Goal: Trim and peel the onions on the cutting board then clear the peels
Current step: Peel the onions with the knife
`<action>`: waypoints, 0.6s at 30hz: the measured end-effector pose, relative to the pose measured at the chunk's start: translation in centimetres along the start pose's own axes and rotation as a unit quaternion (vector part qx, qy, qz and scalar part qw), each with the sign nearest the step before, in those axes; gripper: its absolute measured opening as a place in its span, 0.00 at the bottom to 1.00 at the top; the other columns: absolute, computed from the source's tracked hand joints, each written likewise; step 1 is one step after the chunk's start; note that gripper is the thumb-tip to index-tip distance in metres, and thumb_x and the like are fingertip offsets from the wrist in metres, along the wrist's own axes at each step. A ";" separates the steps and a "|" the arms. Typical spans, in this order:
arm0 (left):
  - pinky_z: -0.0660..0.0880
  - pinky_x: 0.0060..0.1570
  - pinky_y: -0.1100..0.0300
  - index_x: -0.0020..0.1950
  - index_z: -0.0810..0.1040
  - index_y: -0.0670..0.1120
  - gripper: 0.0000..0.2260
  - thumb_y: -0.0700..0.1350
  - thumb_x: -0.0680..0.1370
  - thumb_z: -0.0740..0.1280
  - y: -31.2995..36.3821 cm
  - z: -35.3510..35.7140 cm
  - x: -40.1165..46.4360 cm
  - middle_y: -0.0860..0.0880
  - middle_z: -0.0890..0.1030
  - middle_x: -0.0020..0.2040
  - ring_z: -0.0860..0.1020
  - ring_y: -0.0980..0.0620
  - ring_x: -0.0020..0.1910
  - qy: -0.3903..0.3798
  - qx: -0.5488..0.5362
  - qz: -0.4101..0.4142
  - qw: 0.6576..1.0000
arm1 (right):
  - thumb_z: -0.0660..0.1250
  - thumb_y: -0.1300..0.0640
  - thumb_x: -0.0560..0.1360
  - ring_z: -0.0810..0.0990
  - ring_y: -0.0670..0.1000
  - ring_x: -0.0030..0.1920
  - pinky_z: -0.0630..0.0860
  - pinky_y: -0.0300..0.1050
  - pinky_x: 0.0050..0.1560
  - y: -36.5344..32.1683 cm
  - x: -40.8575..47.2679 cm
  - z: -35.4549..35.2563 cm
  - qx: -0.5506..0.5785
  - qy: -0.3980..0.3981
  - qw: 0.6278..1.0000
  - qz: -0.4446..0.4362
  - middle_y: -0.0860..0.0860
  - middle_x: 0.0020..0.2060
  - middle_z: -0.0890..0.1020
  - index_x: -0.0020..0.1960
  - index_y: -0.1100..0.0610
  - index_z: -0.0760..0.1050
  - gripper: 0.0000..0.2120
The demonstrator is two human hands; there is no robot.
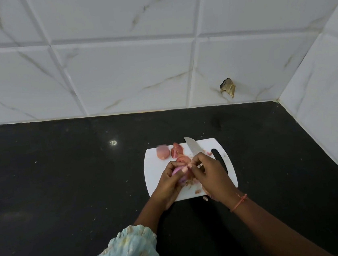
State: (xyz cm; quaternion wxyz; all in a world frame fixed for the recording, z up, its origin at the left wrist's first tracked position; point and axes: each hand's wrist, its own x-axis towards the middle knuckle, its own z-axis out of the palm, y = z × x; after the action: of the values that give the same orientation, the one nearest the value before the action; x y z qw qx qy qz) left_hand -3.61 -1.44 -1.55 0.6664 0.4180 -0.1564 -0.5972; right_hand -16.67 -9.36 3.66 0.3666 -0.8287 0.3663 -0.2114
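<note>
Head view looks down on my white cutting board (pixel 159 183) lying on the black countertop (pixel 64 181). My left hand (pixel 171 183) curls around a purple onion (pixel 179 174) over the board's middle. My right hand (pixel 209 172) grips the knife (pixel 193 147), blade pointing away from me, while its thumb and forefinger pinch a strip of peel (pixel 189 165) at the onion's top. A peeled onion (pixel 163 152) and loose peels (pixel 176 149) sit by the board's far edge.
</note>
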 end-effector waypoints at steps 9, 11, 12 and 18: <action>0.79 0.58 0.53 0.57 0.73 0.43 0.13 0.41 0.74 0.69 -0.3 -0.2 0.3 0.40 0.80 0.57 0.80 0.44 0.56 -0.027 0.008 0.014 1.000 | 0.66 0.60 0.78 0.85 0.55 0.41 0.82 0.59 0.45 1.0 0.1 0.4 0.196 0.066 0.969 0.132 0.54 0.40 0.83 0.42 0.51 0.75 0.07; 0.76 0.64 0.47 0.63 0.73 0.43 0.16 0.49 0.78 0.64 -0.6 -0.1 0.6 0.40 0.80 0.62 0.79 0.42 0.61 -0.013 0.039 0.008 0.999 | 0.67 0.59 0.77 0.84 0.55 0.42 0.82 0.57 0.48 0.7 0.2 0.1 0.188 0.086 0.971 0.120 0.54 0.40 0.82 0.41 0.50 0.75 0.08; 0.75 0.65 0.44 0.66 0.72 0.45 0.19 0.55 0.80 0.61 -0.9 -0.1 0.8 0.40 0.80 0.64 0.79 0.40 0.62 -0.006 0.080 0.008 0.997 | 0.68 0.58 0.77 0.84 0.54 0.42 0.81 0.54 0.48 0.5 0.3 -0.1 0.163 0.091 0.977 0.106 0.52 0.40 0.82 0.41 0.49 0.74 0.08; 0.75 0.43 0.59 0.67 0.68 0.56 0.23 0.67 0.77 0.63 -1.1 0.2 0.3 0.46 0.80 0.59 0.79 0.54 0.46 0.020 0.215 0.019 0.976 | 0.69 0.53 0.75 0.83 0.51 0.44 0.81 0.55 0.48 0.2 1.4 -1.0 0.127 0.065 0.987 0.072 0.48 0.39 0.83 0.41 0.45 0.75 0.06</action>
State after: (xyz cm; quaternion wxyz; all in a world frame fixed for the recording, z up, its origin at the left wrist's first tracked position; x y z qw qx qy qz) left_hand -4.42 -1.68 -2.35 0.5750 0.5602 -0.2755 -0.5288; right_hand -16.42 -10.98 4.28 0.4587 -0.7316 0.4181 -0.2823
